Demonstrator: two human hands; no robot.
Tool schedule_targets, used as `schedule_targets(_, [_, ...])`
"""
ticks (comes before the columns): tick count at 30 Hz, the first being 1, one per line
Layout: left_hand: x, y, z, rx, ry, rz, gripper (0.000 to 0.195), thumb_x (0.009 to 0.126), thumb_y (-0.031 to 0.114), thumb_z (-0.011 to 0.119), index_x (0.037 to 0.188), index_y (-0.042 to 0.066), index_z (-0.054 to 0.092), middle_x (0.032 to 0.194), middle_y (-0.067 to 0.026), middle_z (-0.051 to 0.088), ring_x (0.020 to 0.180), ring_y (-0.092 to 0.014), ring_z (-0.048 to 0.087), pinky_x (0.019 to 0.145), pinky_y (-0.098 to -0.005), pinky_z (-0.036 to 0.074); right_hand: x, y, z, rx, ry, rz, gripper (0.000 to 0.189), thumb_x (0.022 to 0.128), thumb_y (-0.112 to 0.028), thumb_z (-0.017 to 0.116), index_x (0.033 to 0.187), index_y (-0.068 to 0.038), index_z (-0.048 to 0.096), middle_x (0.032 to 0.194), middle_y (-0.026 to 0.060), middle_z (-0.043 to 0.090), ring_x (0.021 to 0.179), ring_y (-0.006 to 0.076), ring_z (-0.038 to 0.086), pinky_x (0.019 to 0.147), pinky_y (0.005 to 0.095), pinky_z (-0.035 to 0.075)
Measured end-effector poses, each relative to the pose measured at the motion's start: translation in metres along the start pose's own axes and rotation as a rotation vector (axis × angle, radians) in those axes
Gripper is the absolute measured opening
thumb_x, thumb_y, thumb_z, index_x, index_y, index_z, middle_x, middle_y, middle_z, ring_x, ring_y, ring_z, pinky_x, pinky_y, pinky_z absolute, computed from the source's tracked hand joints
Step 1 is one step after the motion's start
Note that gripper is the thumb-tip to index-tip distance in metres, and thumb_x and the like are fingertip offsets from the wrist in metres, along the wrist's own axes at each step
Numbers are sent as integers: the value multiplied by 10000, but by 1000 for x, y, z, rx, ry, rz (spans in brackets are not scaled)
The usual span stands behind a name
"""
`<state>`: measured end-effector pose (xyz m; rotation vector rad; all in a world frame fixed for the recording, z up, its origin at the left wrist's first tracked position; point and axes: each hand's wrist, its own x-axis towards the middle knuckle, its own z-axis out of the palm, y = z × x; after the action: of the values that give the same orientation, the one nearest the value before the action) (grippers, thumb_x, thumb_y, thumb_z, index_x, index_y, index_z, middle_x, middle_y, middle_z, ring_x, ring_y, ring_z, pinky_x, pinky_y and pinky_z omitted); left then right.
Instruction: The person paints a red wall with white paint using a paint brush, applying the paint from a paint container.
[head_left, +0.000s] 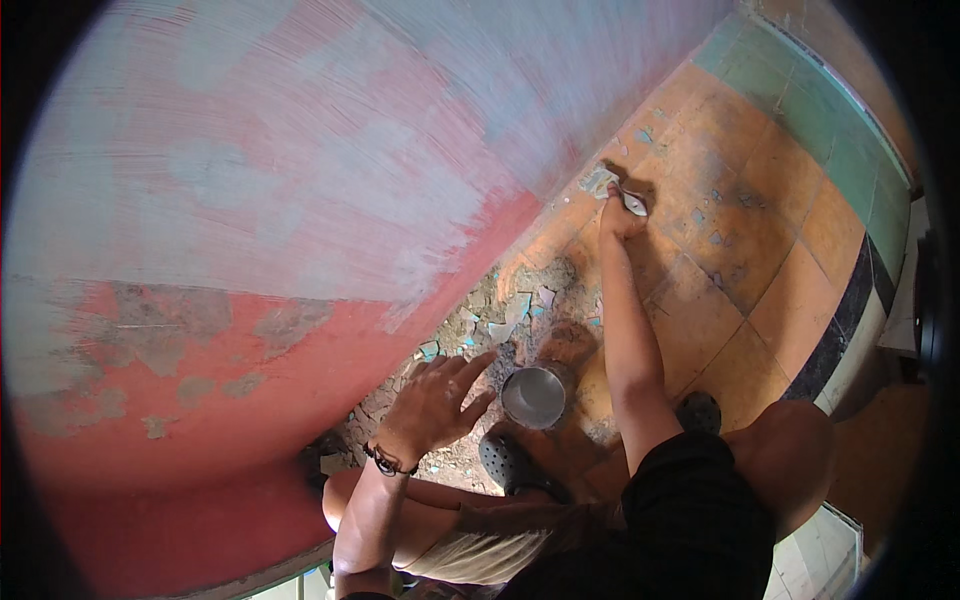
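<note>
My right hand (622, 217) is closed around a flat, white-handled tool (600, 181) with a pale, smeared head. Whether it is a paintbrush or a scraper cannot be told. The tool is low over the orange floor tiles, close to the foot of the wall. Nothing is in my left hand (435, 401), which hovers with spread fingers over the rubble beside the wall. A round metal can (534, 397) stands on the floor between my forearms; its inside looks grey. The painted wall (300, 172) shows streaky pale blue over pink, with bare grey patches lower down.
Broken plaster and paint flakes (514, 315) lie along the wall's foot. Smaller chips (712, 217) dot the tiles. My feet, in dark clogs (510, 461), flank the can closely. A black and white tiled edge (832, 349) borders the floor at right.
</note>
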<state>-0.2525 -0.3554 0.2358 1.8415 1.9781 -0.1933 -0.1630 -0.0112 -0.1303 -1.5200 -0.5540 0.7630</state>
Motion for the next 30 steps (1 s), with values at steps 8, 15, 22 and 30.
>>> schedule_targets(8, [-4, 1, -3, 44, -21, 15, 545, 1003, 343, 669, 1505, 178, 530, 1196, -175, 708, 1150, -378, 658, 1048, -500, 492, -65, -117, 31, 436, -157, 58, 238, 799, 15, 869, 852, -18, 639, 879, 75, 732, 809, 176, 683, 690, 322, 561])
schedule_targets(15, [8, 15, -11, 32, -15, 71, 560, 989, 325, 687, 1503, 171, 529, 1194, -173, 709, 1146, -373, 662, 1032, -504, 500, -83, -329, 21, 938, -454, -60, 283, 851, 17, 822, 906, -16, 546, 927, 135, 690, 854, 194, 708, 738, 401, 644])
schedule_targets(22, [15, 15, -8, 5, -53, 82, 555, 992, 339, 680, 1497, 169, 528, 1211, -179, 702, 1151, -383, 658, 1029, -514, 498, -56, -298, 41, 1225, -567, 269, 390, 854, -47, 843, 1028, -77, 496, 1049, 103, 633, 1013, 246, 666, 899, 505, 621])
schedule_targets(30, [31, 18, -1, 47, -44, 104, 568, 1005, 374, 655, 1520, 186, 504, 1222, -179, 692, 1173, -385, 643, 1060, -502, 478, -12, -54, 19, 861, -254, 508, 301, 842, 1, 838, 1014, -37, 594, 1080, 131, 677, 965, 271, 685, 892, 482, 643])
